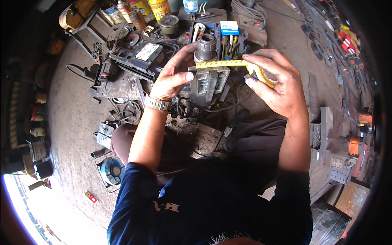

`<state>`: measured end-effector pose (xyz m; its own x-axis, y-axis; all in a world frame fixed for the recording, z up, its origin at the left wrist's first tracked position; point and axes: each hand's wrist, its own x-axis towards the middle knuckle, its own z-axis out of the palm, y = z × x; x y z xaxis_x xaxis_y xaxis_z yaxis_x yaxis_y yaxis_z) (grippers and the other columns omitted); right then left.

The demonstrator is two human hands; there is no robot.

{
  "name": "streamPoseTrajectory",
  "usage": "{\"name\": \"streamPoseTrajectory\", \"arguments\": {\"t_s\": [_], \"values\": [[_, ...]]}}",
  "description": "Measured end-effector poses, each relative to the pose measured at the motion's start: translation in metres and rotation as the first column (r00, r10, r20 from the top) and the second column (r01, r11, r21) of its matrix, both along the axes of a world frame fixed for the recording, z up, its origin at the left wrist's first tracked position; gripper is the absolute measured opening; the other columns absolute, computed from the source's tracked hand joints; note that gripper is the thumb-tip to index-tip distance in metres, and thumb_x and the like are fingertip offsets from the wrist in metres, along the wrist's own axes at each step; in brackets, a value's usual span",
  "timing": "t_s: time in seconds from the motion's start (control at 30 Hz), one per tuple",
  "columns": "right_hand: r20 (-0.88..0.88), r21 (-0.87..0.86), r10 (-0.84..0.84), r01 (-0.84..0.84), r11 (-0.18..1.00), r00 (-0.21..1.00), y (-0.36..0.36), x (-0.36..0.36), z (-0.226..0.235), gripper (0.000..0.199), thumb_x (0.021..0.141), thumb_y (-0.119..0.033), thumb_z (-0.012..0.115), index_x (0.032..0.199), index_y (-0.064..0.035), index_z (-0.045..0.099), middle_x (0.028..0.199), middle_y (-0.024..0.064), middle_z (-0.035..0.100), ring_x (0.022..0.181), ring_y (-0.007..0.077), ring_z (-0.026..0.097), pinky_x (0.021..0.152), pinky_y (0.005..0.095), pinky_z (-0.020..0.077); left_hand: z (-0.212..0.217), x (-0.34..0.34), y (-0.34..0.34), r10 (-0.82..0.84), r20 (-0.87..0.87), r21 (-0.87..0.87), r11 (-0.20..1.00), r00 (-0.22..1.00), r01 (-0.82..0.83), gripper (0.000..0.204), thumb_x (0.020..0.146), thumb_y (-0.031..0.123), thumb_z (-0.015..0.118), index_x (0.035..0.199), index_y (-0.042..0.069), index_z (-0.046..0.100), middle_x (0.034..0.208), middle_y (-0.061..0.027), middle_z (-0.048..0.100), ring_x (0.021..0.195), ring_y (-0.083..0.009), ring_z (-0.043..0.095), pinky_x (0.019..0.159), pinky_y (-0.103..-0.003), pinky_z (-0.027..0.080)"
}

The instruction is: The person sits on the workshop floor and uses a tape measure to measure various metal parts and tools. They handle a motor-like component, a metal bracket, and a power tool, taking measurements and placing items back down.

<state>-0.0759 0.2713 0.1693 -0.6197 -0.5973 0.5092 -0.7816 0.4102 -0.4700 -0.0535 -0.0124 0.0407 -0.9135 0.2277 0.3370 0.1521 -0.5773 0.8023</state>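
A grey stepped metal cylinder point(207, 48) with a hollow top stands upright on a grey ribbed metal block point(211, 81), which looks like a vise. My left hand point(173, 75) curves round the cylinder's left side, its fingers behind the cylinder and its thumb near the block's top corner. In front of the cylinder, a yellow tape blade point(222, 63) stretches across from my left fingers. My right hand point(281, 79) is closed on the tape measure point(262, 75), thumb below and fingers above. Most of its case is hidden in the palm.
Behind the cylinder stand a dark tray point(222, 32) of tools, a blue-and-white box point(229, 27), a lidded can point(169, 26) and a yellow tub point(160, 10). An angle grinder point(107, 71) lies at the left. Cables point(127, 110) and a wire spool point(112, 170) sit near my legs.
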Motion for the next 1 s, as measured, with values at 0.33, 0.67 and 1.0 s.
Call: {"name": "streamPoseTrajectory", "arguments": {"t_s": [0.33, 0.67, 1.0], "values": [[-0.007, -0.012, -0.029, 0.029, 1.0, 1.0, 0.0051, 0.0011, -0.0012, 0.041, 0.075, -0.01, 0.083, 0.116, -0.0079, 0.075, 0.107, 0.0092, 0.069, 0.096, 0.0261, 0.068, 0.084, 0.0346, 0.0547, 0.0016, 0.0014, -0.0013, 0.007, 0.014, -0.012, 1.0, 1.0, -0.007, 0.096, 0.076, 0.022, 0.081, 0.155, -0.003, 0.032, 0.153, -0.0187, 0.044, 0.144, -0.0312, 0.04, 0.121, -0.044, 0.027], [-0.032, -0.035, 0.004, -0.005, 0.999, 0.999, 0.0056, 0.001, -0.0034, 0.04, 0.074, -0.012, 0.083, 0.114, -0.0106, 0.076, 0.101, 0.0085, 0.069, 0.091, 0.0268, 0.068, 0.08, 0.0366, 0.0552, 0.0035, 0.0021, 0.0027, 0.049, 0.019, -0.027, 0.998, 0.999, -0.048, 0.094, 0.075, 0.025, 0.081, 0.152, -0.004, 0.035, 0.148, -0.019, 0.05, 0.138, -0.0322, 0.047, 0.119, -0.045, 0.03], [-0.033, 0.04, -0.037, 0.038, 0.998, 0.999, 0.0055, 0.0047, -0.003, 0.038, 0.077, -0.022, 0.082, 0.114, -0.0139, 0.076, 0.102, 0.0058, 0.069, 0.093, 0.0255, 0.066, 0.085, 0.0376, 0.0547, 0.0065, 0.0025, 0.0062, 0.069, 0.032, -0.015, 0.998, 0.997, -0.068, 0.101, 0.074, 0.027, 0.084, 0.153, -0.006, 0.031, 0.148, -0.0216, 0.048, 0.139, -0.0335, 0.046, 0.119, -0.047, 0.031]]}}
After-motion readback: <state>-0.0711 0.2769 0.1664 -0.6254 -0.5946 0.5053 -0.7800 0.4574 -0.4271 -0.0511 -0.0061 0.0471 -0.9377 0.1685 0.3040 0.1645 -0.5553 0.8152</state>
